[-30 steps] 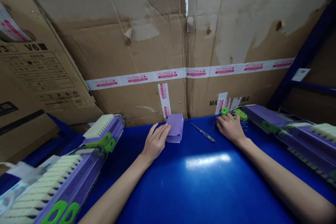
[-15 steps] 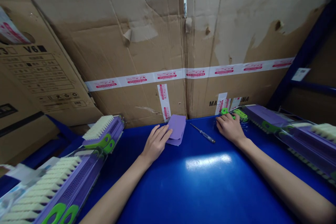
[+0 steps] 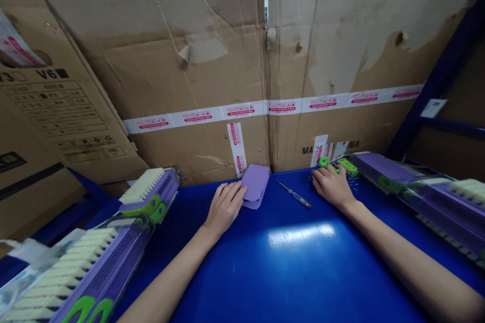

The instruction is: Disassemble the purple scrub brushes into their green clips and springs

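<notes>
Two flat purple plastic plates (image 3: 256, 181) lie one over the other against the cardboard. My left hand (image 3: 224, 204) rests on the blue table at their left edge, fingers stretched out and the tips touching the plates. Right of them lies a thin screwdriver (image 3: 293, 194) with a clear handle, which neither hand touches. At the back right, my right hand (image 3: 332, 185) lies on the table with its fingers loosely bent and slightly apart. Bright green plastic pieces (image 3: 346, 165) sit just beyond its fingers; whether the fingertips touch them is hidden.
Purple and green brush heads with pale bristles (image 3: 87, 267), wrapped in clear film, line the left side. More wrapped purple brush heads (image 3: 386, 169) lie along the right. A tall cardboard wall (image 3: 204, 75) closes off the back of the blue table (image 3: 265, 282).
My left hand has shifted very slightly to the left along the purple plates. My right hand and the screwdriver stay in place.
</notes>
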Motion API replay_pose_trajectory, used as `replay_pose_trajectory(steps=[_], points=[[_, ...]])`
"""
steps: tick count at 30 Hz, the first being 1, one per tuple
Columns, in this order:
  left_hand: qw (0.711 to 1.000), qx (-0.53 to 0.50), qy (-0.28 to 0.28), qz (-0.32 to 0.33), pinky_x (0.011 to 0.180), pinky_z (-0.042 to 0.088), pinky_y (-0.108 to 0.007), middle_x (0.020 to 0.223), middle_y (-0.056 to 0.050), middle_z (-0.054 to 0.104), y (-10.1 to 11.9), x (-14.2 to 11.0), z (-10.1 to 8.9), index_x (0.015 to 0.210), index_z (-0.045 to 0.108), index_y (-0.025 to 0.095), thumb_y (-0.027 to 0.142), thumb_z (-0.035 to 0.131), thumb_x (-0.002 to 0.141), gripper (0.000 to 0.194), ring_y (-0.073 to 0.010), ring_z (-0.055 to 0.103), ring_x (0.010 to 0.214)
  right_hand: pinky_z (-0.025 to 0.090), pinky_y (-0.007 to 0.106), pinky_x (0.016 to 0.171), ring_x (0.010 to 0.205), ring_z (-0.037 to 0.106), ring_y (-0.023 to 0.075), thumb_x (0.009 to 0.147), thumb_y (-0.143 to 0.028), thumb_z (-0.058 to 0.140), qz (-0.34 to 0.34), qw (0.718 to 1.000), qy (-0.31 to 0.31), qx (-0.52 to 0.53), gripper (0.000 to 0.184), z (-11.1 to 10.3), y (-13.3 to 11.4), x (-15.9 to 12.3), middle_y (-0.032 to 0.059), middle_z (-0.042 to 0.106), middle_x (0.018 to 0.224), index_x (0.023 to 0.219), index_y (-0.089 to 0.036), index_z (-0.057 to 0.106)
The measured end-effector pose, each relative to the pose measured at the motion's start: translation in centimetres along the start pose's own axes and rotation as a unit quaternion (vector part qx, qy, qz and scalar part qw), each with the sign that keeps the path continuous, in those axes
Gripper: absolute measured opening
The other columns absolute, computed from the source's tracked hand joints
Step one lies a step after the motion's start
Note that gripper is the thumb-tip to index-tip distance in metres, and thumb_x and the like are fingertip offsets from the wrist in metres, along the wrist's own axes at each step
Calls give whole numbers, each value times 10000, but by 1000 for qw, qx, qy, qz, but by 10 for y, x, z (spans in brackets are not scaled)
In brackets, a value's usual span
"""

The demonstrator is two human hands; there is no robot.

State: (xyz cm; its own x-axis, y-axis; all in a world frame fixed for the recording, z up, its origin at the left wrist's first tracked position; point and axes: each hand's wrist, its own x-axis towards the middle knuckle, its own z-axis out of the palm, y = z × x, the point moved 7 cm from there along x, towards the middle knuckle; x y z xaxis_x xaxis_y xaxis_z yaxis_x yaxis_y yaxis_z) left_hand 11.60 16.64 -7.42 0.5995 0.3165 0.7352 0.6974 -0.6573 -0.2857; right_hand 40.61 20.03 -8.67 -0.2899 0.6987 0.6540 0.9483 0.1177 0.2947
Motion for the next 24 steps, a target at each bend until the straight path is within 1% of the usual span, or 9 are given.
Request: replay_pose_trajectory(steps=[3, 6, 9, 12, 14, 16, 17, 20, 24], points=[[999, 11, -19, -25, 914, 438, -427, 1188, -152, 610, -3, 0, 5, 1153, 582, 132, 101, 433, 870, 321, -253, 575, 1064, 204, 411, 885, 850, 491, 226, 869, -206, 457, 1, 1000, 0, 1, 222, 0, 0, 0, 78, 678, 791, 837, -152, 669], [998, 22, -32, -56, 946, 405, -465, 1213, -168, 589, -8, -2, 7, 1194, 554, 120, 81, 404, 843, 383, -275, 551, 1100, 206, 413, 883, 850, 493, 227, 868, -211, 460, 1, 1000, -1, -1, 219, 2, 1, 0, 75, 678, 792, 846, -151, 670], [997, -2, -36, -74, 982, 366, -503, 1254, -174, 555, -11, -2, 5, 1247, 506, 116, 92, 403, 806, 454, -290, 517, 1144, 204, 418, 888, 847, 496, 226, 870, -213, 462, 3, 1000, -1, -3, 220, 2, 1, -1, 75, 678, 793, 845, -151, 672], [997, -51, -39, -30, 1020, 327, -514, 1277, -169, 533, -3, 0, 0, 1273, 479, 119, 127, 424, 783, 493, -286, 489, 1178, 204, 419, 889, 847, 496, 225, 873, -216, 456, 4, 1000, -1, -1, 230, 2, 1, -1, 80, 676, 793, 839, -150, 674], [997, -66, -40, 9, 1032, 314, -509, 1247, -158, 556, 5, 2, -3, 1262, 493, 131, 166, 444, 801, 465, -275, 504, 1159, 204, 417, 885, 849, 492, 226, 876, -218, 446, 5, 1000, 1, 0, 242, 2, 1, -1, 83, 674, 792, 838, -150, 675], [997, -63, -40, 27, 1025, 324, -496, 1199, -148, 588, 11, 4, -5, 1242, 514, 137, 224, 475, 829, 424, -268, 528, 1122, 203, 413, 880, 847, 485, 226, 876, -222, 438, 5, 1000, 1, 2, 249, 2, 1, -1, 85, 671, 789, 840, -153, 675], [997, -56, -38, 23, 1016, 333, -490, 1175, -147, 602, 11, 5, -5, 1234, 522, 133, 255, 487, 842, 412, -267, 537, 1106, 202, 411, 877, 846, 483, 226, 875, -224, 436, 4, 1000, 1, 3, 252, 2, 1, -1, 85, 669, 787, 840, -154, 675], [999, -16, -42, -28, 987, 351, -488, 1135, -155, 618, 5, 6, -3, 1227, 527, 116, 350, 499, 867, 430, -278, 552, 1075, 201, 411, 876, 843, 484, 226, 872, -224, 437, 6, 1000, 2, 5, 252, 2, 2, -1, 85, 668, 782, 834, -156, 677], [992, 40, -62, -104, 982, 329, -537, 1145, -169, 607, -7, 4, 3, 1187, 555, 127, 436, 485, 878, 442, -301, 554, 1065, 204, 413, 878, 850, 493, 228, 875, -225, 442, 9, 1000, 6, 6, 249, 2, 2, -2, 85, 674, 787, 840, -156, 679]])
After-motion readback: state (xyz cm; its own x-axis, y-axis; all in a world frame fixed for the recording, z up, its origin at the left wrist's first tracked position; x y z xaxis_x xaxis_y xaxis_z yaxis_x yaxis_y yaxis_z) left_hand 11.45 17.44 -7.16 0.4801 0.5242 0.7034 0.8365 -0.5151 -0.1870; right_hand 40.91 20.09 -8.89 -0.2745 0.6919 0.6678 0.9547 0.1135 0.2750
